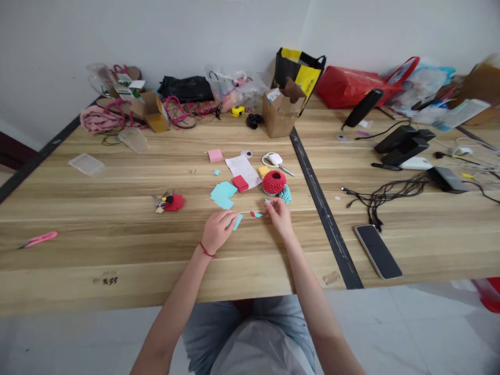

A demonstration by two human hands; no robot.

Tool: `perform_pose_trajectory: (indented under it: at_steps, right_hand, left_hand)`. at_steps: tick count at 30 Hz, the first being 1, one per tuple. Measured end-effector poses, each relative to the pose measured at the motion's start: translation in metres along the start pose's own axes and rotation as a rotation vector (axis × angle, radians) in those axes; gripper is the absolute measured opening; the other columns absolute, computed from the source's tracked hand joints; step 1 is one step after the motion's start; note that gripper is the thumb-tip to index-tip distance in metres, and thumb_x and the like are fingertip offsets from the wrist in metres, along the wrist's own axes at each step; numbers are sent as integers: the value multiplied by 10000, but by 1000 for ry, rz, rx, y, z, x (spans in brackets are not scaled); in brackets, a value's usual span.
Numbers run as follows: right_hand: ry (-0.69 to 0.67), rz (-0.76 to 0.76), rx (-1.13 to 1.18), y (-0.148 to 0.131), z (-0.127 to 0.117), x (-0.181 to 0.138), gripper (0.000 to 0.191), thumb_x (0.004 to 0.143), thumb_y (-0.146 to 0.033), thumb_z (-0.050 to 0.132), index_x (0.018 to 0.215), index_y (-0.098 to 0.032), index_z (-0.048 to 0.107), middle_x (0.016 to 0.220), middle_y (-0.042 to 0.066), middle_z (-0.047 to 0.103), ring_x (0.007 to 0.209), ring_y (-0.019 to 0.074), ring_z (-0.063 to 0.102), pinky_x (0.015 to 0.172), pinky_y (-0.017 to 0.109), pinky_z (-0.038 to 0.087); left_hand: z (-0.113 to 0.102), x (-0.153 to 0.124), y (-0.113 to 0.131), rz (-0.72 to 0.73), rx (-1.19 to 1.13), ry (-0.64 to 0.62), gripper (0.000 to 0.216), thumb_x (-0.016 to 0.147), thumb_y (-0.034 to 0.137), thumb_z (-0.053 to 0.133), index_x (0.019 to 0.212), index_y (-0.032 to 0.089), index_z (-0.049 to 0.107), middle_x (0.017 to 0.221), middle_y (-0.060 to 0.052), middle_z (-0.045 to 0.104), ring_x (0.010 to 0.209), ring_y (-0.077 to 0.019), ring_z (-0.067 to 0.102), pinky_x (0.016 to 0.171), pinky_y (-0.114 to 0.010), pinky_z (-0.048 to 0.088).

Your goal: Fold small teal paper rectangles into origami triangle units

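Note:
My left hand [220, 230], a red cord around its wrist, has its fingers closed at a light blue paper strip [238, 222] low over the table. In my right hand [278, 214] the thumb and fingers pinch a small light blue paper piece [267, 201], mostly covered by the fingertips. Between the hands lie small folded red and blue paper pieces [256, 214]. Just beyond my right hand stands a round red folded-paper model [274, 182], with a blue folded-paper part [285, 194] beside it. Light blue sheets [224, 195] lie spread beyond my left hand.
Behind the hands are a red paper pad [240, 183], a white sheet [242, 171], a pink pad [215, 155] and scissors [287, 170]. A pink cutter [39, 239] lies far left. To the right are a phone [378, 251] and black cables [390, 192]. Bags and a cardboard box [283, 112] line the wall.

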State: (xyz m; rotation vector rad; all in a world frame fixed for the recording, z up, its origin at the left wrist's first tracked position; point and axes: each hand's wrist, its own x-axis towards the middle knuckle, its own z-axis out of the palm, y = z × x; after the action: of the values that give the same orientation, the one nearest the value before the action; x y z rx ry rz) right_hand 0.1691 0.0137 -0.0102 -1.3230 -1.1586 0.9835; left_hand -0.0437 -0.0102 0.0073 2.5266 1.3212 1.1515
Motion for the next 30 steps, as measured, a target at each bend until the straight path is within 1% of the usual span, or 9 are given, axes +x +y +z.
perform_pose_trajectory:
  at_steps: [3, 5, 12, 16, 19, 21, 25, 28, 30]
  right_hand:
    - [-151, 148, 37, 3, 2, -3, 348, 769, -531, 549, 840, -210, 437, 767, -2, 645, 408, 83, 538, 346, 194, 390]
    - [-223, 195, 86, 4, 5, -5, 385, 756, -561, 548, 862, -215, 420, 800, -2, 652, 402, 79, 554, 342, 187, 404]
    - [-265, 233, 232, 3, 12, -9, 389, 719, -537, 617, 839, -213, 437, 766, -1, 666, 563, 116, 646, 517, 227, 525]
    - [-316, 263, 322, 0, 17, -12, 365, 714, -499, 650, 833, -212, 460, 808, 12, 685, 628, 134, 669, 597, 260, 554]
    - [-393, 281, 392, -3, 24, -16, 351, 716, -497, 652, 834, -212, 483, 832, 11, 691, 651, 145, 679, 641, 287, 567]
    - [-403, 289, 410, -5, 28, -19, 350, 705, -496, 663, 821, -211, 497, 796, -1, 686, 640, 147, 678, 653, 293, 569]
    - [-407, 300, 457, -8, 35, -22, 363, 678, -498, 686, 812, -212, 508, 757, -4, 687, 634, 162, 683, 636, 304, 574]
    - [-375, 275, 459, -9, 35, -22, 357, 664, -481, 702, 814, -204, 536, 776, 9, 701, 643, 161, 686, 621, 296, 572]
    - [-326, 238, 419, -8, 34, -21, 341, 641, -453, 728, 795, -191, 573, 747, 16, 704, 637, 159, 684, 620, 289, 568]
  left_hand:
    - [2, 0, 0, 23, 39, -51, 195, 890, 224, 469, 919, 183, 657, 887, -68, 693, 829, -173, 630, 771, -302, 482]
    - [3, -1, 0, 24, 53, -86, 202, 894, 229, 462, 916, 183, 657, 872, -68, 694, 816, -172, 629, 763, -300, 474]
    - [5, 0, 0, -10, 19, -172, 199, 898, 220, 453, 900, 176, 647, 895, -74, 686, 848, -180, 625, 783, -313, 470]
    - [8, 1, 3, -69, -49, -198, 200, 883, 258, 494, 1008, 167, 621, 983, -91, 669, 938, -202, 607, 841, -351, 476]
    - [10, 0, 5, -160, -195, -203, 264, 847, 308, 557, 1072, 176, 598, 1042, -95, 659, 988, -213, 600, 875, -375, 476]
    - [12, 0, 6, -259, -347, -215, 268, 837, 310, 572, 1072, 185, 597, 1056, -91, 662, 982, -205, 612, 865, -363, 489]
    - [15, 0, 7, -512, -671, -205, 237, 832, 308, 569, 1010, 155, 605, 987, -97, 684, 873, -180, 653, 759, -306, 527]
    - [16, 0, 4, -613, -798, -162, 241, 815, 332, 580, 958, 140, 609, 928, -89, 683, 794, -159, 648, 692, -274, 521]
    - [16, 0, 1, -663, -849, -142, 252, 809, 355, 582, 937, 141, 611, 804, -52, 668, 673, -126, 614, 621, -246, 499]
